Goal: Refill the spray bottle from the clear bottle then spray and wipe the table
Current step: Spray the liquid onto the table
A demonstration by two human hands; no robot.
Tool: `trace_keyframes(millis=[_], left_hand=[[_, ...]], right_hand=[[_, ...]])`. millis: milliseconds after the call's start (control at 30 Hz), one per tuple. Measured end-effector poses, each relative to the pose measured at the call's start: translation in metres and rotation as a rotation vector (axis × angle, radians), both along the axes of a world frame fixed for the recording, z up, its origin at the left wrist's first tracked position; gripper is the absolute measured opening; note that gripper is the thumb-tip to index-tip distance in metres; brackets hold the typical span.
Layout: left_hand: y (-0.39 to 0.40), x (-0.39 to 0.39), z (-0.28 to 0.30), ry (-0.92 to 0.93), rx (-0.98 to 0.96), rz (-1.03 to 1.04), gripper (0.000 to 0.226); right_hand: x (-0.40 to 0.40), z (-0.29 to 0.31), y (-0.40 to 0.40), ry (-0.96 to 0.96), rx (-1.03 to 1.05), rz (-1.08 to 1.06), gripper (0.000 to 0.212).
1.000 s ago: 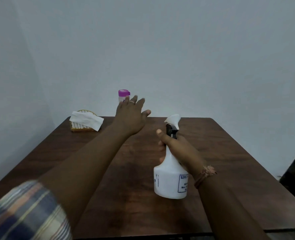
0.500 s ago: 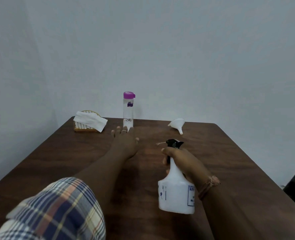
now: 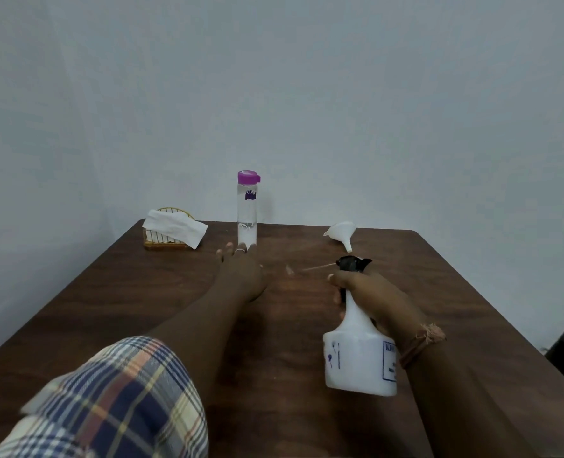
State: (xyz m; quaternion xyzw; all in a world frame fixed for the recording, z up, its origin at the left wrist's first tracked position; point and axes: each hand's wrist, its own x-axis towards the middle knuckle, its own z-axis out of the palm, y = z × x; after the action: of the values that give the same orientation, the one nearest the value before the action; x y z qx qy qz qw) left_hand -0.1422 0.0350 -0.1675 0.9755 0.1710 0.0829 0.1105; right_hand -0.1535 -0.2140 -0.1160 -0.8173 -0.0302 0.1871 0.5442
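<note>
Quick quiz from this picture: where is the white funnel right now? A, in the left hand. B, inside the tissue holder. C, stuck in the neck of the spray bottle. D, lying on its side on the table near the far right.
D: the funnel lies tipped over on the table, behind the spray bottle held in the right hand.

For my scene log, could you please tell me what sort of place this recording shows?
Probably a plain room at home or a small staged workspace; it is hard to say which. A dark wooden table stands against a bare pale wall, with only a napkin holder, a clear bottle and a funnel.
</note>
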Motion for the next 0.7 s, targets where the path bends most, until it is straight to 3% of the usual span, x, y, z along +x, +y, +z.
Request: trace_keyframes(millis=[467,700], left_hand=[[-0.013,0.007,-0.001,-0.008,-0.029,-0.022,0.062],[-0.006,0.009,-0.013,-0.024,-0.029,-0.020,0.060]], right_hand=[[0.005,0.003,-0.006,0.019,0.054,0.039,0.028],[0.023,0.017,-0.011,-0.061,0.284,-0.047,0.025]])
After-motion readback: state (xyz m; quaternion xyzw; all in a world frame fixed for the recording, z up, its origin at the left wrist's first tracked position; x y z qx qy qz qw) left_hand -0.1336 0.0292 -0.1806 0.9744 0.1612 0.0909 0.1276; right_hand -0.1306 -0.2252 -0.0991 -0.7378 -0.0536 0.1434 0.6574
